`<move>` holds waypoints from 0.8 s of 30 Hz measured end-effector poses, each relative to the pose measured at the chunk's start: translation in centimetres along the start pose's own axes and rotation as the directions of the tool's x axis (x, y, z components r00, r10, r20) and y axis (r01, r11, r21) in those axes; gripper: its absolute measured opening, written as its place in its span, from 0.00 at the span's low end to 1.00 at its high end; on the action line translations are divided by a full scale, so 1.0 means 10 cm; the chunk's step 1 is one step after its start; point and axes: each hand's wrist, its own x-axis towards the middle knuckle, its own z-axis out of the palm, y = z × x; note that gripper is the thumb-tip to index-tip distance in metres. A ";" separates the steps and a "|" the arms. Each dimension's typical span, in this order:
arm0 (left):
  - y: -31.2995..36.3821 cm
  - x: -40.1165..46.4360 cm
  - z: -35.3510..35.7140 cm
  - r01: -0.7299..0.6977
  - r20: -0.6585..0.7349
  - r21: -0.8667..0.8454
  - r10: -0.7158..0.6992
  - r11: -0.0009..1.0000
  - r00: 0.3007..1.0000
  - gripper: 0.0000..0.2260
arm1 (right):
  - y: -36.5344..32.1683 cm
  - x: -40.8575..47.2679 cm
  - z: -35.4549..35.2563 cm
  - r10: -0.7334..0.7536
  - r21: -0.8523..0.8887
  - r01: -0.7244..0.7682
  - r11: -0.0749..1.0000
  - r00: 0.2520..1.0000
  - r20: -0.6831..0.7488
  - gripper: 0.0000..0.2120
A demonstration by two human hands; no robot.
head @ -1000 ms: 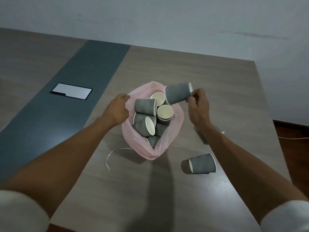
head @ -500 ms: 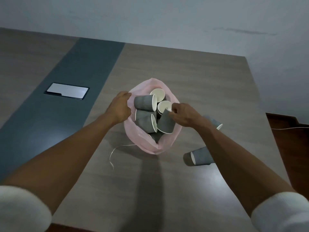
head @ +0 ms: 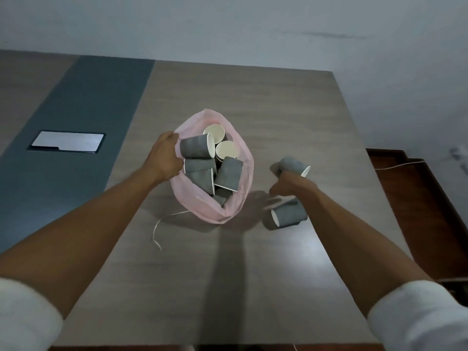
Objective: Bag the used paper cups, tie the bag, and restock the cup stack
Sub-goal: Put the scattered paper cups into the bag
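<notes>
A: What is the left hand (head: 166, 158) doing?
B: It is gripping the left rim of the pink bag (head: 192, 198), keeping the mouth open.
A: And the right hand (head: 288, 184)?
B: It is closing around a grey cup (head: 295, 166) just right of the bag, white rim pointing toward the desk's right edge.
A: Where are the other cups?
B: Several are lying jumbled inside the bag (head: 228, 173), near the middle of the desk (head: 253, 274). One more (head: 288, 214) is lying on its side under the right wrist. A thin string (head: 162, 224) is trailing from the bag toward the near edge.
</notes>
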 end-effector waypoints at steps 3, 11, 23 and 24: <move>0.01 0.00 0.02 -0.018 -0.013 0.011 0.018 1.000 1.000 0.28 | 0.23 -0.08 0.18 0.107 0.032 -0.109 0.994 0.993 0.040 0.17; -0.04 0.04 0.03 -0.030 0.005 -0.001 0.030 1.000 1.000 0.28 | 0.20 -0.12 0.17 0.050 0.104 -0.045 0.994 0.998 -0.040 0.11; -0.16 0.10 -0.15 0.118 0.104 -0.143 -0.104 0.983 0.989 0.38 | -1.24 -0.59 -0.61 -0.358 0.539 0.640 0.548 0.761 -0.541 0.07; -0.18 0.10 -0.15 0.138 0.110 -0.185 -0.119 0.973 0.987 0.38 | -1.34 -0.58 -0.52 -0.402 0.571 0.654 0.495 0.756 -0.517 0.05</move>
